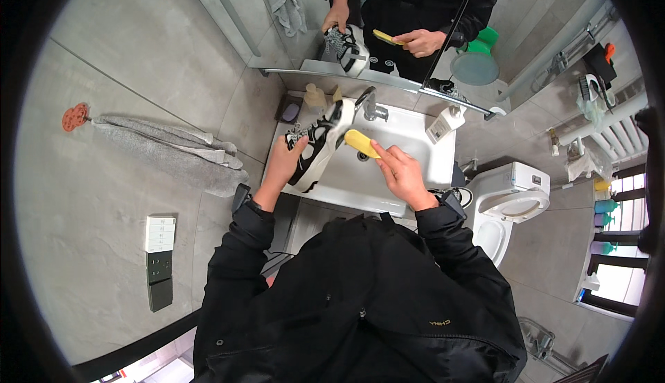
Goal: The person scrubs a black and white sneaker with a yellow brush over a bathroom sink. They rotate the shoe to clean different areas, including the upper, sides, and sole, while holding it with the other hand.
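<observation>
Glossy white sink (409, 125), chunky-soled sneaker (321, 149), oblong yellow brush (360, 143)

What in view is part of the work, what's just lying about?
In use:
- black-and-white shoe, in the left hand
- yellow brush-like tool, in the right hand
Both over the sink.

Apparently just there:
- white bottle, sink's right side, untouched
- grey towel, hanging on the wall
- toilet

Room o/ R basin (409, 140); faucet (376, 112) blocks bk.
</observation>
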A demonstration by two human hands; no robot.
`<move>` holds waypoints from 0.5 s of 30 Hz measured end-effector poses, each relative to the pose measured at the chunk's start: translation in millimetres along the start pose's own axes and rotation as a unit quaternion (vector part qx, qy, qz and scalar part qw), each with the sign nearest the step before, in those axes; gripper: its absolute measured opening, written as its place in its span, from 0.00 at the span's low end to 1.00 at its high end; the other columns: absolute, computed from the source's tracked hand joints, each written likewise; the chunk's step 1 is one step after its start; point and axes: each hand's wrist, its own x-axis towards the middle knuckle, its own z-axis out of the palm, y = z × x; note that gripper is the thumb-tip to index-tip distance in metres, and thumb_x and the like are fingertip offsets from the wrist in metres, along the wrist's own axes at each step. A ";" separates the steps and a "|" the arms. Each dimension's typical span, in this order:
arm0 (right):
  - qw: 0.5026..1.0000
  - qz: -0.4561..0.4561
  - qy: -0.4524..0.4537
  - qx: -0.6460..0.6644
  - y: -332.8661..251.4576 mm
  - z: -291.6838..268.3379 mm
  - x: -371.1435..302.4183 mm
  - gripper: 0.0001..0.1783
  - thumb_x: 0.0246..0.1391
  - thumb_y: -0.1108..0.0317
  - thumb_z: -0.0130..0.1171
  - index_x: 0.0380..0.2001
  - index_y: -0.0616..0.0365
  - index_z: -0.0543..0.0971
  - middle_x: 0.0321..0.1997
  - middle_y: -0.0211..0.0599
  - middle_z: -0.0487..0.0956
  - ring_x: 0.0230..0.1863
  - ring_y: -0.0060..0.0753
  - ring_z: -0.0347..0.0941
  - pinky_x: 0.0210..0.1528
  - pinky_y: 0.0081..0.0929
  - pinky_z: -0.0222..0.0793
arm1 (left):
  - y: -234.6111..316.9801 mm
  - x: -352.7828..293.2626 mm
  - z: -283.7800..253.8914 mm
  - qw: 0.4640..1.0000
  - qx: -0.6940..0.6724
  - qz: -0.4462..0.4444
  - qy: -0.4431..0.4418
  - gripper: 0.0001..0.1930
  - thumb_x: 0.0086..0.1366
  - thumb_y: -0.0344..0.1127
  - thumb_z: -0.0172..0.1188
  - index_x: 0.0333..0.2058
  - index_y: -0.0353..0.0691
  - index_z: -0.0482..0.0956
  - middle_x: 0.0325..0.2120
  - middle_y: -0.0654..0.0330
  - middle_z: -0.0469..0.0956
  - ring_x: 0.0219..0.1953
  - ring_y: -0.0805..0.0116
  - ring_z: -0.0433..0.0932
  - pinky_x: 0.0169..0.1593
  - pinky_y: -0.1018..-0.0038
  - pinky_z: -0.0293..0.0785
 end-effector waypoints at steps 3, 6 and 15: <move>0.999 -0.037 -0.011 -0.018 0.6 3.6 8.6 0.32 0.63 0.73 0.64 0.70 0.44 0.79 0.33 0.34 0.75 0.30 0.43 0.76 0.35 0.39 0.74 | 13.6 1.2 -5.8 0.920 -0.340 -0.117 -0.158 0.17 0.72 0.40 0.72 0.45 0.30 0.84 0.38 0.61 0.87 0.38 0.76 0.84 0.42 0.75 0.81; 0.999 -0.045 0.014 0.001 3.5 3.2 19.2 0.32 0.63 0.73 0.64 0.70 0.44 0.79 0.32 0.34 0.75 0.29 0.44 0.76 0.33 0.41 0.74 | 27.9 -3.8 -2.8 0.927 -0.313 -0.103 -0.179 0.14 0.76 0.39 0.68 0.47 0.30 0.85 0.40 0.61 0.88 0.39 0.76 0.84 0.45 0.75 0.80; 0.987 -0.137 -0.083 0.002 -19.4 -3.6 13.3 0.32 0.62 0.72 0.64 0.71 0.48 0.78 0.31 0.35 0.74 0.23 0.42 0.75 0.24 0.40 0.71 | 46.9 -13.4 3.5 0.983 -0.059 0.167 -0.042 0.21 0.81 0.45 0.59 0.60 0.33 0.73 0.43 0.50 0.86 0.46 0.60 0.84 0.54 0.64 0.77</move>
